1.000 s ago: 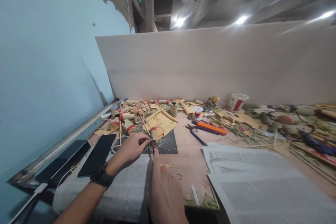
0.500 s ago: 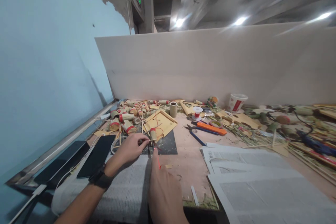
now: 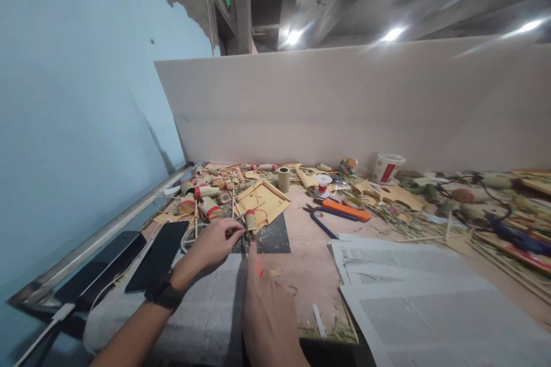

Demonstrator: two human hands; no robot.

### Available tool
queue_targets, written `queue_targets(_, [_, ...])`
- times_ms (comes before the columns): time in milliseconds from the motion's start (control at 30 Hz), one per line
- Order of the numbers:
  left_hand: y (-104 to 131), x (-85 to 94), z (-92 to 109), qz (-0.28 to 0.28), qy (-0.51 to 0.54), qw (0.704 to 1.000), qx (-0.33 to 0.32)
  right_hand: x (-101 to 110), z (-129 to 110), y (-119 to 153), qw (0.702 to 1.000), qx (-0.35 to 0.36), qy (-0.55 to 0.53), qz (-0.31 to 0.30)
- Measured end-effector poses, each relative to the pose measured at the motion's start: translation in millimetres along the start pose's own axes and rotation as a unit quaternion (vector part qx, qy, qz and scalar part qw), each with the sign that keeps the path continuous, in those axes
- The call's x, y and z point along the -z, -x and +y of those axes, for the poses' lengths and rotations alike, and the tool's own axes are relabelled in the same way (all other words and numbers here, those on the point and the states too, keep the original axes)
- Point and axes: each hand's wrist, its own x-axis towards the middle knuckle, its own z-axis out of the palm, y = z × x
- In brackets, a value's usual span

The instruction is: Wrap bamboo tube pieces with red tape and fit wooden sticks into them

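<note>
My left hand (image 3: pixel 218 239), with a dark watch at its wrist, pinches at a small dark spot in front of the black mat (image 3: pixel 275 236). What its fingertips hold is too small to make out. My right hand (image 3: pixel 272 311) lies just beside it, index finger stretched toward that same spot and the other fingers curled underneath, out of sight. A thin red strip (image 3: pixel 259 267) shows along that finger. Directly beyond the fingertips stands a small bamboo tube (image 3: pixel 250 220) with a red top band, in front of a yellowish square board (image 3: pixel 267 202).
Banded bamboo pieces (image 3: pixel 210 207) crowd the back left. Pliers (image 3: pixel 319 221), an orange cutter (image 3: pixel 346 210), a thread spool (image 3: pixel 322 184) and a paper cup (image 3: pixel 388 168) sit right of centre. Printed sheets (image 3: pixel 404 292) cover the front right; a phone (image 3: pixel 157 258) lies left.
Both hands have stayed almost in place at the same spot. The right index finger has shifted very slightly left; the things on the table look unmoved.
</note>
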Motion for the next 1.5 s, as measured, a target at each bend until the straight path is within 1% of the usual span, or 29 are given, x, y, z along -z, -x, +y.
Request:
queue_targets(100, [0, 0.1, 1, -0.001, -0.002, 1.0, 0.003, -5, 0, -1, 1.0, 0.002, 0.01, 0.022])
queue_targets(300, [-1, -2.9, -1, -0.001, 0.004, 1.0, 0.001, -7, 2, -2, 0.999, -0.001, 0.02, 0.033])
queue_targets(433, [-1, -1.9, -1, 0.002, -0.009, 1.0, 0.001, -3, 2, -3, 1.0, 0.0, 0.02, 0.02])
queue_targets(533, [-2, 1.7, 8, 0.011, -0.017, 1.0, -0.01, 2, 7, 0, 0.999, 0.009, 0.012, 0.03])
queue_targets(633, [-6, -0.6, 28, 0.004, -0.023, 0.999, -0.037, 1, 26, 9, 0.998, 0.017, 0.003, 0.057])
queue_targets(700, [-9, -9.7, 48, -0.014, -0.035, 0.997, -0.062, -4, 47, 18, 0.997, 0.014, -0.004, 0.079])
queue_targets(800, [-14, -33.7, 77, -0.047, -0.051, 0.994, -0.086, -16, 83, 29, 0.994, -0.018, -0.016, 0.111])
queue_targets(867, [-17, -51.0, 90, -0.065, -0.041, 0.992, -0.096, -22, 103, 34, 0.994, -0.042, -0.023, 0.095])
queue_targets(967, [-21, -68.6, 96, -0.085, -0.012, 0.991, -0.102, -21, 117, 37, 0.996, -0.058, -0.037, 0.063])
queue_targets(1033, [-22, -73.4, 95, -0.091, 0.003, 0.99, -0.108, -15, 119, 37, 0.997, -0.059, -0.039, 0.043])
queue_targets(1133, [-21, -75.2, 94, -0.09, 0.0, 0.99, -0.112, -2, 116, 38, 0.997, -0.074, -0.023, 0.015])
queue_targets(1233, [-19, -76.5, 96, -0.089, -0.018, 0.991, -0.1, 7, 113, 36, 0.997, -0.077, -0.008, 0.012])
queue_targets(1367, [-19, -77.4, 102, -0.095, -0.037, 0.99, -0.094, 11, 110, 32, 0.997, -0.071, 0.026, 0.022])
queue_targets(1500, [-19, -75.1, 105, -0.098, -0.056, 0.989, -0.096, 8, 106, 37, 0.996, -0.074, 0.05, 0.015])
